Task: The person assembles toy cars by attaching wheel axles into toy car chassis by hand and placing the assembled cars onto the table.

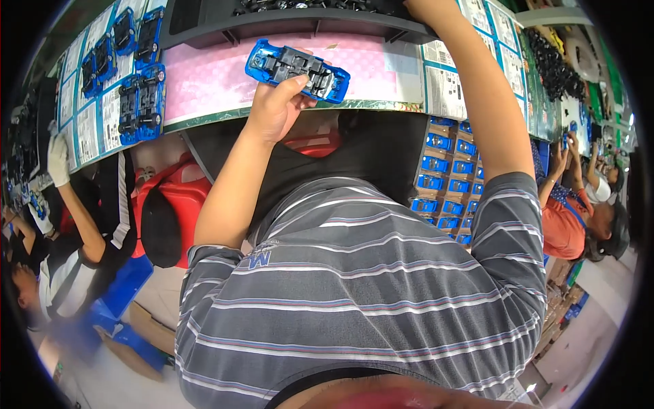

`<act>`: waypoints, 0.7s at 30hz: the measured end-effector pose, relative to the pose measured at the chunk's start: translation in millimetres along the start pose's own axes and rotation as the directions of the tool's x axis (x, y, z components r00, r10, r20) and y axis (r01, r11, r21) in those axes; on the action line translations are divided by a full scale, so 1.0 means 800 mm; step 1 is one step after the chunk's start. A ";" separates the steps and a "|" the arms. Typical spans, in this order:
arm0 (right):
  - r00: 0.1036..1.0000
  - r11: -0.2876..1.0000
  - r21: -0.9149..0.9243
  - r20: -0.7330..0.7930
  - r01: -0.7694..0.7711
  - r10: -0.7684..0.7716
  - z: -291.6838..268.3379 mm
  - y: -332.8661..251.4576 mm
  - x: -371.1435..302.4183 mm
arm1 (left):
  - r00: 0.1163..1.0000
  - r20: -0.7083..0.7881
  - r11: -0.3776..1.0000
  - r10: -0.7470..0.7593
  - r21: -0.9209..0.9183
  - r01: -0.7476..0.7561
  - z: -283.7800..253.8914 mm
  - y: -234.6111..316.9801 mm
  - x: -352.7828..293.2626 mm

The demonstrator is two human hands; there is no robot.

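My left hand is closed around a toy car with a blue body and a black underside, thumb pressed on top. The car's underside faces up, and it is held over a pink padded mat on the table. My right arm reaches forward to the right end of a long black tray that holds many small black parts. Only part of my right hand shows at the top edge, by the tray; its fingers are cut off from view.
Several blue toy cars lie on printed sheets at the left. A compartmented box of blue car bodies stands low at my right. Red stools stand at lower left. Co-workers sit on both sides, one with a gloved hand.
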State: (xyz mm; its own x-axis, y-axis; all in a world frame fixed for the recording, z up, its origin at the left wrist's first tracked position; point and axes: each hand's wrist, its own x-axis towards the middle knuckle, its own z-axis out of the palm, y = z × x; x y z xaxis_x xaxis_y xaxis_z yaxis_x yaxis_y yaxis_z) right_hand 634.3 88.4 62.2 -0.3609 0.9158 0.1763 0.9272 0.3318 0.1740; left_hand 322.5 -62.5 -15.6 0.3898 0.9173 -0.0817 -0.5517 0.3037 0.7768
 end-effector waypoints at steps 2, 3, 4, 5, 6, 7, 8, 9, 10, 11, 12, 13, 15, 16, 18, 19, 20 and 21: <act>0.998 0.995 -0.086 0.043 0.047 -0.044 0.004 0.016 -0.006 | 1.000 0.016 1.000 -0.012 0.021 0.011 0.003 -0.001 0.001; 0.997 0.995 -0.081 0.048 0.059 -0.055 -0.003 0.006 -0.006 | 1.000 0.004 1.000 -0.010 0.017 0.010 0.001 -0.001 0.000; 0.999 0.999 0.042 -0.032 -0.012 0.013 -0.020 -0.011 -0.011 | 1.000 -0.004 1.000 -0.017 0.019 0.017 -0.002 -0.001 -0.001; 0.991 0.983 0.169 -0.099 -0.077 0.095 -0.028 -0.021 -0.012 | 1.000 -0.008 0.999 -0.025 0.021 0.025 -0.004 -0.001 -0.003; 0.942 0.969 0.247 -0.326 0.005 0.078 -0.034 -0.021 -0.013 | 1.000 -0.010 1.000 -0.026 0.009 0.026 -0.003 0.000 -0.003; 0.943 0.970 0.244 -0.324 0.008 0.074 -0.038 -0.023 -0.019 | 1.000 -0.010 1.000 -0.024 0.004 0.024 -0.001 0.001 -0.003; 0.887 0.893 0.441 -0.374 -0.085 0.270 -0.044 -0.025 -0.037 | 0.999 0.008 0.999 -0.034 0.009 0.034 0.002 0.001 -0.004; 0.806 0.766 0.627 -0.376 -0.143 0.458 -0.058 -0.037 -0.053 | 0.999 0.021 0.999 -0.043 0.014 0.043 0.003 0.002 -0.004; 0.735 0.456 0.879 -0.216 -0.141 0.643 -0.070 -0.060 -0.073 | 0.999 0.016 0.999 -0.045 0.010 0.045 0.005 0.003 -0.003; 0.771 0.268 0.958 -0.098 -0.097 0.629 -0.064 -0.087 -0.087 | 0.999 -0.014 0.999 -0.037 -0.002 0.037 0.000 0.005 -0.012; 0.789 0.089 0.993 0.010 -0.082 0.615 -0.069 -0.106 -0.111 | 0.999 -0.005 0.999 -0.045 -0.026 0.045 0.000 0.005 -0.014; 0.839 0.107 0.989 0.031 -0.105 0.543 -0.077 -0.124 -0.131 | 0.998 -0.008 0.998 -0.056 -0.026 0.056 -0.001 0.003 -0.013; 0.902 -0.071 0.992 0.125 -0.105 0.414 -0.067 -0.147 -0.165 | 0.998 0.066 0.998 -0.006 0.055 0.002 0.000 -0.003 -0.004; 0.890 -0.061 0.978 0.206 -0.198 0.406 -0.067 -0.163 -0.168 | 0.997 0.072 0.999 0.012 0.039 -0.015 0.004 -0.004 -0.003; 0.902 0.015 0.954 0.279 -0.301 0.330 -0.061 -0.186 -0.172 | 0.997 0.073 0.999 0.030 0.034 -0.033 0.004 -0.005 -0.001; 0.925 0.084 0.949 0.273 -0.304 0.263 -0.054 -0.188 -0.172 | 0.997 0.070 0.999 0.025 0.038 -0.028 0.006 -0.004 0.001; 0.946 0.116 0.955 0.243 -0.272 0.213 -0.034 -0.188 -0.172 | 0.996 0.089 0.998 0.016 0.059 -0.021 0.008 0.000 0.001; 0.944 0.112 0.954 0.249 -0.277 0.215 -0.037 -0.193 -0.170 | 0.996 0.088 0.998 0.010 0.059 -0.015 0.004 0.002 0.000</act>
State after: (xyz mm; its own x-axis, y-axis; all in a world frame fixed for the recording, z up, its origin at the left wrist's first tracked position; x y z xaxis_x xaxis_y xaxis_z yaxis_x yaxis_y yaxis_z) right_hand 537.5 -93.8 39.9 -0.1164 0.9925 -0.0369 0.3000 -0.0002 -0.9539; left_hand 324.4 -62.8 -12.2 0.4476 0.8940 -0.0191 -0.5129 0.2742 0.8135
